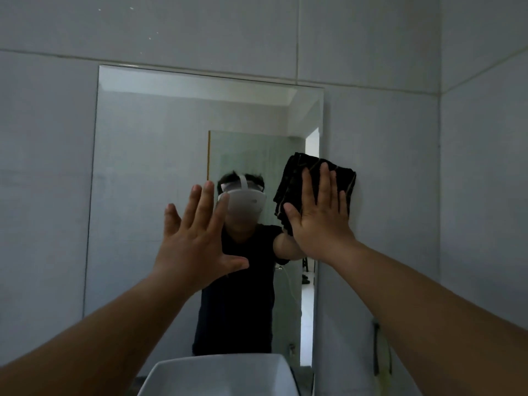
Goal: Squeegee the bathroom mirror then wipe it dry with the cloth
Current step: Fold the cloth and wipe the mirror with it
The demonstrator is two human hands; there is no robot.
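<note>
Both hands were up at the glass. On the left, the left hand [197,241] was spread wide with straight fingers and held nothing, probably braced for balance; whether it touched the mirror [137,181] could not be told. Further right, the right hand [321,218] lay flat, fingers straight, pressing the folded dark cloth [294,181] against the mirror's right edge, where it overlapped the tiled wall [400,167]. The flat palm was likely chosen to spread pressure while drying the border.

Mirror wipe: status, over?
Right hand flat, pressing cloth over right edge of mirror. Left hand open, raised before the glass. Nothing blocking the wipe.
</note>
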